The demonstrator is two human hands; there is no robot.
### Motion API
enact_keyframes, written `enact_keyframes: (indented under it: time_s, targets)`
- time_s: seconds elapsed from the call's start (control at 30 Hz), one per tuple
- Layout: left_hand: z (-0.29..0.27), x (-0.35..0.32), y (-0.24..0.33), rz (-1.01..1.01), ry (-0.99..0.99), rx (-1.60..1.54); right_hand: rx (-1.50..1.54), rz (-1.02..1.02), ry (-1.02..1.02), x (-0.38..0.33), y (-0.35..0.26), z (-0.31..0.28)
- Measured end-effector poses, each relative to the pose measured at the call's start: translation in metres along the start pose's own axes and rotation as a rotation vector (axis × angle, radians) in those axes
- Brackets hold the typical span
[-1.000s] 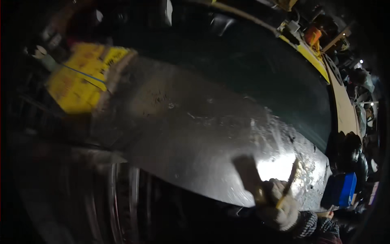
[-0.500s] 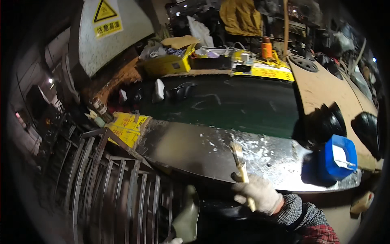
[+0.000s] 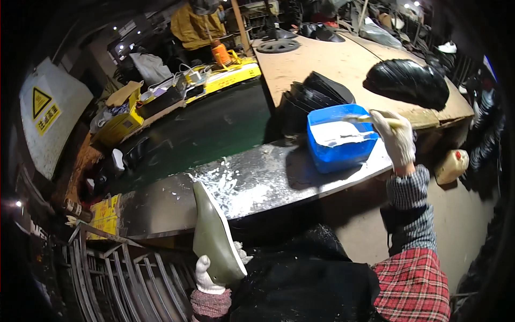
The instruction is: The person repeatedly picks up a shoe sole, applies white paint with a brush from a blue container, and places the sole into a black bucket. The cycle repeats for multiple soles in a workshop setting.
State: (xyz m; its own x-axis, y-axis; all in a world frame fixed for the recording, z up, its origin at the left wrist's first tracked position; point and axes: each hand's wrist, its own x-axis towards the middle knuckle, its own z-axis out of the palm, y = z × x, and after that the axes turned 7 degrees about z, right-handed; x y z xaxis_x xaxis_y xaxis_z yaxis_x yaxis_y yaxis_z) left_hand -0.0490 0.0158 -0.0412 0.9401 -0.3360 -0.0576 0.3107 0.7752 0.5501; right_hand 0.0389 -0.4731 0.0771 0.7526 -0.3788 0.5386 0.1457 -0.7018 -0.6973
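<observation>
My left hand (image 3: 207,279), in a white glove, grips the lower end of an olive-green, sole-shaped piece (image 3: 212,239) with a white edge. The piece stands tilted in front of the metal ledge, its narrow end up. My right hand (image 3: 395,138), also gloved, is closed round the pale handle of a paintbrush (image 3: 366,118) at the blue tub (image 3: 338,160). The brush lies over the tub's opening, and its bristle tips are hard to make out. White material coats the tub's inside and rim.
White smears mark the metal ledge (image 3: 257,188) beside the dark green conveyor belt (image 3: 214,126). Black curved pieces stand stacked (image 3: 311,99) behind the tub; another black stack (image 3: 407,83) lies on the brown board. A metal rack (image 3: 134,279) is at lower left, a beige jug (image 3: 452,166) at right.
The view has turned right. My right hand has carried the brush from above the ledge to the blue tub. My left hand and the olive-green piece have come higher into view.
</observation>
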Motion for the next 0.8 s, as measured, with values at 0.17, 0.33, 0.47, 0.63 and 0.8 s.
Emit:
enact_keyframes:
  time_s: [0.17, 0.33, 0.47, 0.63, 0.8]
  targets:
    - [-0.022, 0.007, -0.003, -0.072, 0.057, -0.048, -0.186, 0.181, -0.202, 0.023, 0.047, 0.023]
    - [-0.019, -0.007, 0.029, -0.165, 0.445, 0.121, 0.123, 0.221, -0.014, 0.011, 0.046, -0.011]
    - [-0.036, -0.013, 0.017, -0.131, 0.558, 0.111, 0.225, 0.216, -0.179, -0.024, -0.018, -0.008]
    - [-0.054, -0.013, -0.009, -0.023, 0.370, -0.214, 0.459, -0.366, -0.876, -0.091, -0.133, 0.135]
    - [-0.116, -0.024, -0.027, -0.130, 0.061, -0.596, 0.574, 0.035, -0.794, -0.099, -0.144, 0.258]
